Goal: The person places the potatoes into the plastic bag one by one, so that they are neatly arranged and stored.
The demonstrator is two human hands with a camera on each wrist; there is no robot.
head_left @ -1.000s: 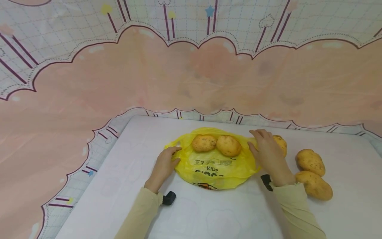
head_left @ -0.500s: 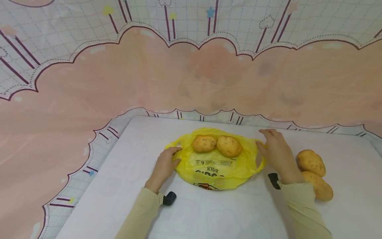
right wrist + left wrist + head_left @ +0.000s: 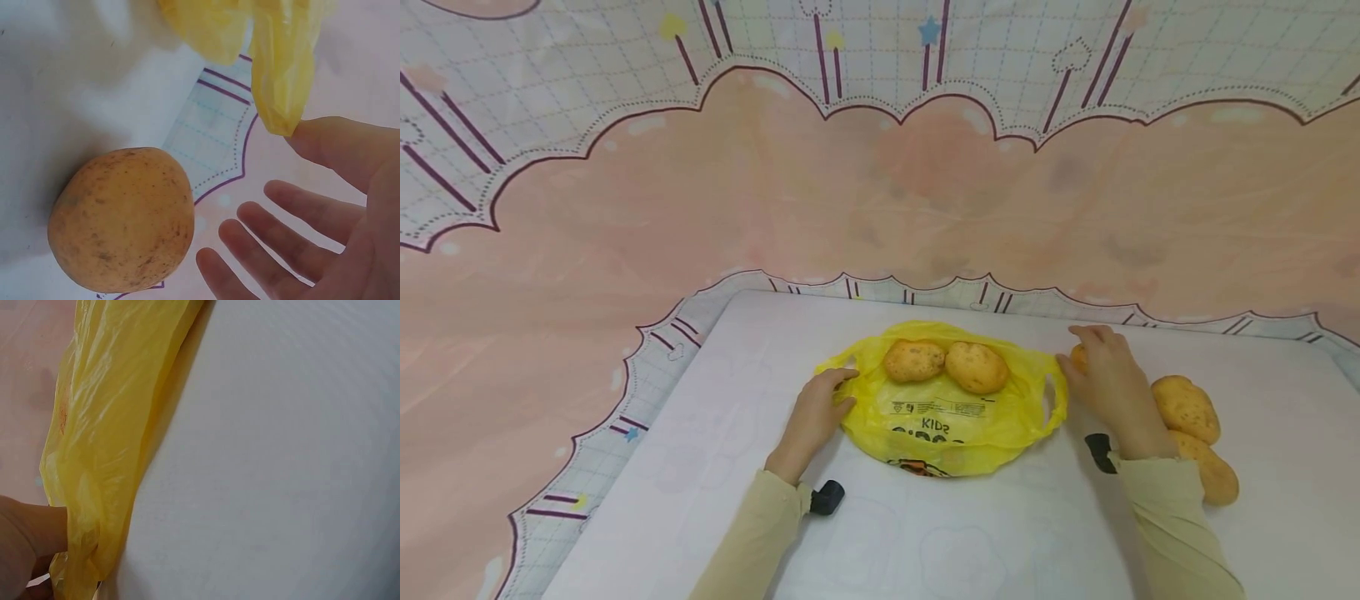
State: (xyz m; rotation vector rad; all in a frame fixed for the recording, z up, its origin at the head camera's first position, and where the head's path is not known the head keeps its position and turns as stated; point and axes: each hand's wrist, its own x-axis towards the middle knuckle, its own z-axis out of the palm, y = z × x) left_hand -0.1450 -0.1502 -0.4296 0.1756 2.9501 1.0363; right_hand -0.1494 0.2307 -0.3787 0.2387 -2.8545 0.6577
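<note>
A yellow plastic bag (image 3: pixel 940 425) lies spread on the white table, its mouth facing up. Two potatoes, a left one (image 3: pixel 913 361) and a right one (image 3: pixel 977 367), lie in it side by side. My left hand (image 3: pixel 811 417) holds the bag's left edge; in the left wrist view the thumb (image 3: pixel 50 528) reaches behind the yellow film. With fingers spread, my right hand (image 3: pixel 1108 383) is just right of the bag's right handle (image 3: pixel 1060 398), thumb tip at the film. A potato (image 3: pixel 122 219) sits before those fingers, apart from them; in the head view the hand mostly covers it.
Two more potatoes, an upper one (image 3: pixel 1187 408) and a lower one (image 3: pixel 1213 471), rest close together right of my right wrist; the sleeve partly covers the lower. A printed cloth backdrop (image 3: pixel 880 208) rises behind the table (image 3: pixel 925 533).
My right hand has moved right, from the bag's right side toward the potato beside it. The bag's right handle now shows as a loop. My left hand has stayed in place.
</note>
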